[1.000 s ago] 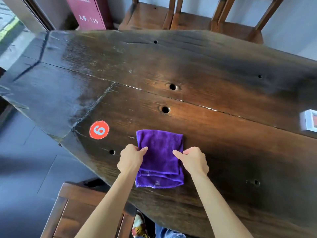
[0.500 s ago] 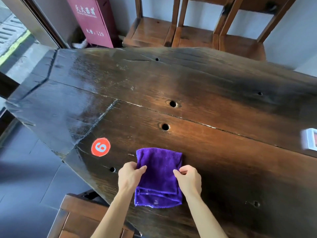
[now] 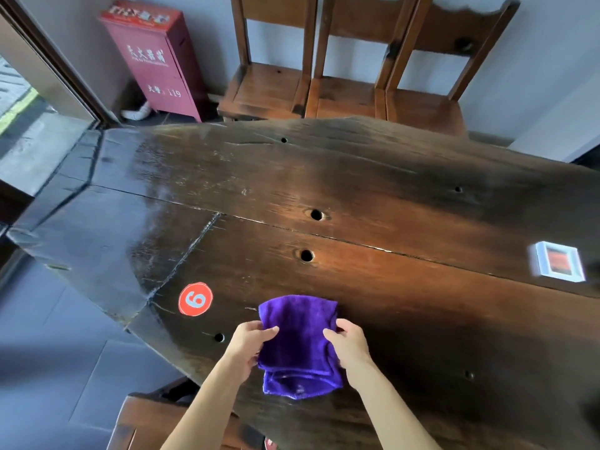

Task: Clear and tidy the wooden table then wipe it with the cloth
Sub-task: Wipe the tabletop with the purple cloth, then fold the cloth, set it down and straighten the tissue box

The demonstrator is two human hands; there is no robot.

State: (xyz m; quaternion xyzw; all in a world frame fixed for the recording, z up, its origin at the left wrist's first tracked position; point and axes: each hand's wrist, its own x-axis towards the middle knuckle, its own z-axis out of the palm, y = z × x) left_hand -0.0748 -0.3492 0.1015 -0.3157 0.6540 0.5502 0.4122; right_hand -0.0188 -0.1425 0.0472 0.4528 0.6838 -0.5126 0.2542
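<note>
The table [image 3: 373, 196] is dark, glossy, cracked wood. The purple cloth [image 3: 297, 345] looks soft, matt and plush.

I saw the purple cloth [image 3: 298, 342] folded into a thick rectangle with its layered edges toward me, lying flat near the near edge of the table [image 3: 389, 196]. The table was dark, glossy wood with seams between its planks, several round holes and a worn sheen.
</note>
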